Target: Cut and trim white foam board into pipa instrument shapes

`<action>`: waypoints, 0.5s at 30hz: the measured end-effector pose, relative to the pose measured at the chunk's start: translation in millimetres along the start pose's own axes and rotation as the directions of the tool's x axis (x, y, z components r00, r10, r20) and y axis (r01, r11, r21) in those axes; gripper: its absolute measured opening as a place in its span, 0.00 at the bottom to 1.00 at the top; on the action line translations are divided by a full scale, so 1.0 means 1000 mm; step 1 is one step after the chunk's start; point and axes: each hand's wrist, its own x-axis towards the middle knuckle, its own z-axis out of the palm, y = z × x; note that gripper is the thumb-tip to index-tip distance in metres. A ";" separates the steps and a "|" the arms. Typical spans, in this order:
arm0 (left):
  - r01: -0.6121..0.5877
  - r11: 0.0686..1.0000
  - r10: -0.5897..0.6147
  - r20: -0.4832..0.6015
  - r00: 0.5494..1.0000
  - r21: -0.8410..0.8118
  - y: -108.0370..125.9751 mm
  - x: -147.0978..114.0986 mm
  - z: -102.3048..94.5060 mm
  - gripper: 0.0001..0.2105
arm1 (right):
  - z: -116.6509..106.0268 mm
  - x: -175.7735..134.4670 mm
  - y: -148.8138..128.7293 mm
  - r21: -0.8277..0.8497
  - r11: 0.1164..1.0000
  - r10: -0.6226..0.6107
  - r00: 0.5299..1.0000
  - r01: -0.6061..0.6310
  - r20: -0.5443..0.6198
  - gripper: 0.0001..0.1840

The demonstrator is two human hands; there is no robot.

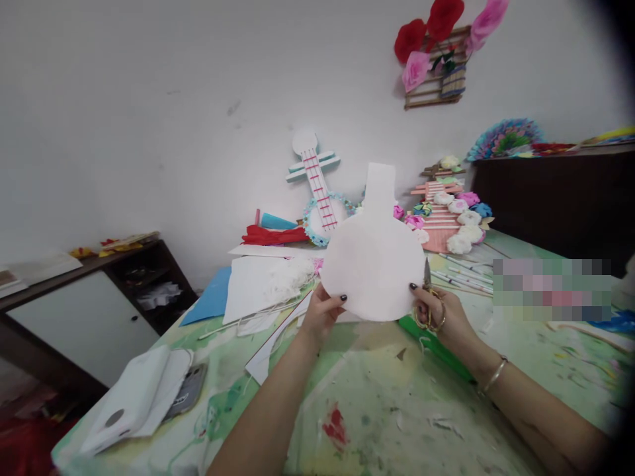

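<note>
The white cutout (374, 264), a round body with a straight neck, is upright above the table (367, 410), between the two hands. Left hand (322, 314): closed in a pinch on the cutout's lower left edge, thumb in front. Right hand (454, 324): fingers curled around gold-handled scissors (427, 272), thumb on the cutout's lower right edge. Scissor blades point upward, just beside the cutout.
</note>
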 end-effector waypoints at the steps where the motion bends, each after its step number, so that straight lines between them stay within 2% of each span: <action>1: 0.004 1.000 -0.004 0.006 1.000 0.005 -0.003 -0.001 0.002 0.24 | 0.001 -0.001 0.000 -0.006 1.000 0.000 1.000 0.000 0.008 0.15; 5: 0.028 0.999 -0.027 -0.050 0.998 0.030 -0.013 -0.002 0.008 0.27 | 0.003 -0.004 -0.001 -0.054 0.998 -0.018 1.000 0.019 0.016 0.13; 8: 0.042 0.994 -0.030 -0.107 0.994 0.106 -0.014 -0.002 0.008 0.30 | 0.005 -0.005 -0.004 -0.091 0.994 -0.063 0.997 0.058 -0.048 0.16; 12: -0.023 0.958 0.072 -0.162 0.984 0.285 -0.011 0.001 0.003 0.25 | 0.004 -0.005 -0.012 -0.161 0.981 -0.138 0.977 0.112 -0.160 0.26; 15: -0.060 0.938 0.131 -0.189 0.973 0.342 -0.009 0.003 0.003 0.21 | 0.004 -0.007 -0.017 -0.236 0.959 -0.201 0.963 0.157 -0.179 0.26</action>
